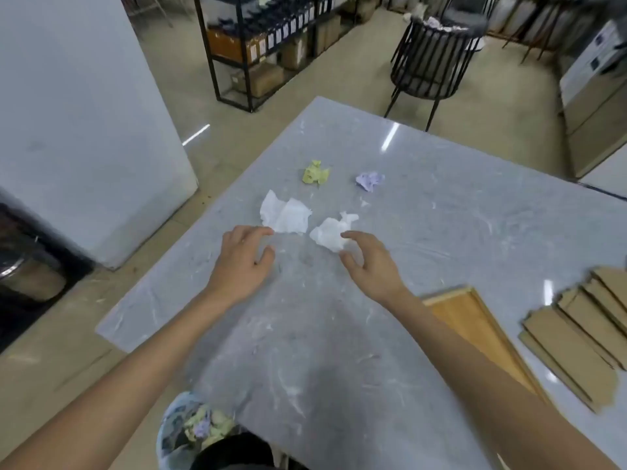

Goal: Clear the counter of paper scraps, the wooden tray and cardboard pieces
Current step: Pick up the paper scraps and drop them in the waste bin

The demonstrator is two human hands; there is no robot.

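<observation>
Two crumpled white paper scraps lie mid-counter: a larger one (285, 215) and a smaller one (330, 232). Beyond them sit a yellow scrap (315, 173) and a purple scrap (369, 180). My left hand (242, 257) is open, its fingertips at the lower edge of the larger white scrap. My right hand (368, 259) is open, with finger and thumb spread around the smaller white scrap's near side. A wooden tray (475, 330) lies at the right, partly hidden by my right forearm. Stacked cardboard pieces (583, 334) lie further right.
The grey marble counter (305, 334) fills the middle. A bin (193, 432) holding coloured paper scraps stands on the floor below the near edge. A black chair (431, 59) and a metal shelf (258, 45) stand beyond. A white cabinet (84, 130) is at the left.
</observation>
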